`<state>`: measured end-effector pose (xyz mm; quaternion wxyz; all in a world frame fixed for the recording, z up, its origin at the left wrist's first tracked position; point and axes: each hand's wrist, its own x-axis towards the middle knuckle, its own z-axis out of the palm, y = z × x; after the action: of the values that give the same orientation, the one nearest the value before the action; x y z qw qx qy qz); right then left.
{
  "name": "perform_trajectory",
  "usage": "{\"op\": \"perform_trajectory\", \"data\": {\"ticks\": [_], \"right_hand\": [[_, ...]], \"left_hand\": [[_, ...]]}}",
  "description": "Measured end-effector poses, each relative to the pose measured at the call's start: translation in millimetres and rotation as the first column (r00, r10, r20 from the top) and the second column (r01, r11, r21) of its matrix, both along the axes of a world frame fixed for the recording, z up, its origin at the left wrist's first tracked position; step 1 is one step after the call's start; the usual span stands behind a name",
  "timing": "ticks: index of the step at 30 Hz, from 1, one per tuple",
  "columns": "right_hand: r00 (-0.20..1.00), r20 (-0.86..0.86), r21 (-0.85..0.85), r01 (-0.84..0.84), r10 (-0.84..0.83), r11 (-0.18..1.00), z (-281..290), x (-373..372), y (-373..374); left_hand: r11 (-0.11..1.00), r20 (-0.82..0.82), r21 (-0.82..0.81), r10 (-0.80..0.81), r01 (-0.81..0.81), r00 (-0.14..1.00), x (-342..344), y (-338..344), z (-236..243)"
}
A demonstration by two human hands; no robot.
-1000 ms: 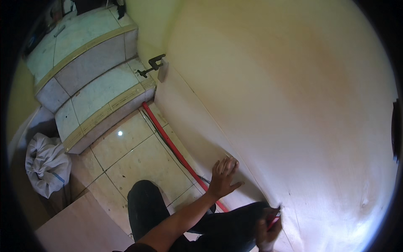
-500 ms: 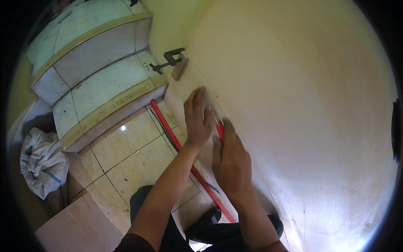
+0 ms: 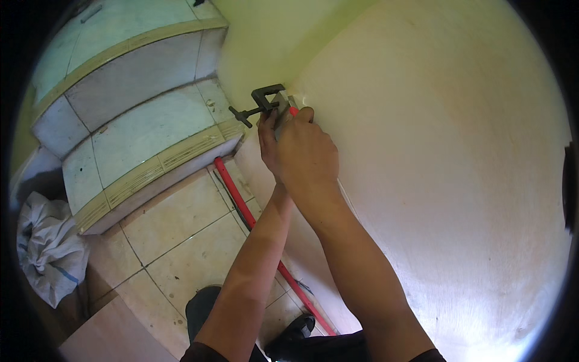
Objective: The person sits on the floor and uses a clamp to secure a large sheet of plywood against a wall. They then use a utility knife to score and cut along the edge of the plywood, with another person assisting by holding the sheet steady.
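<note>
A dark metal G-clamp [image 3: 260, 96] grips a small wooden block [image 3: 281, 102] at the far corner of the large plywood sheet [image 3: 434, 163]. My left hand [image 3: 269, 143] is just below the clamp screw, its fingers curled against the block; my right hand hides part of it. Closed round a red-handled tool [image 3: 294, 111], my right hand [image 3: 309, 154] lies over the sheet's edge beside the block. Only a bit of red shows above the fingers, and the tool's working end is hard to make out.
Tiled steps [image 3: 151, 145] with yellowish edging rise at the left. A red bar [image 3: 232, 184] lies along the floor beside the sheet. A white sack [image 3: 53, 247] sits at the far left, and a flat board [image 3: 114, 335] lies near the lower left. My shoe [image 3: 295, 332] is near the bar's end.
Both hands have moved forward along the sheet's edge, up to the clamp and block. My right hand has carried the red-handled tool with it, and my left hand has come against the block.
</note>
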<state>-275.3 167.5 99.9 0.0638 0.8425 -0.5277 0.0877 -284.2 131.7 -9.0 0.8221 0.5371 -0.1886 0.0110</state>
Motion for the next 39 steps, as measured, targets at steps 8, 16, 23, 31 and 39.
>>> {"op": "perform_trajectory", "data": {"ticks": [8,16,23,31,39], "right_hand": [[0.999,-0.047,0.104,0.0,0.005,0.995,5,3,0],[1.0,-0.004,0.042,-0.021,0.021,0.999,-2,12,-9],[0.992,-0.12,0.003,-0.05,0.05,0.999,-1,6,-19],[0.996,-0.045,0.092,-0.069,0.073,0.993,28,-6,4],[0.991,-0.068,-0.017,-0.114,0.113,0.993,14,13,0]], "left_hand": [[0.999,0.05,0.044,-0.004,0.002,0.999,-1,-10,-12],[0.999,0.062,-0.047,0.016,-0.013,0.998,0,-29,-40],[0.978,-0.055,-0.206,-0.053,0.041,0.997,-6,-32,-25],[0.988,-0.011,-0.157,-0.008,0.006,1.0,2,-27,-35],[0.994,0.011,-0.108,-0.012,0.013,1.0,12,-26,-46]]}}
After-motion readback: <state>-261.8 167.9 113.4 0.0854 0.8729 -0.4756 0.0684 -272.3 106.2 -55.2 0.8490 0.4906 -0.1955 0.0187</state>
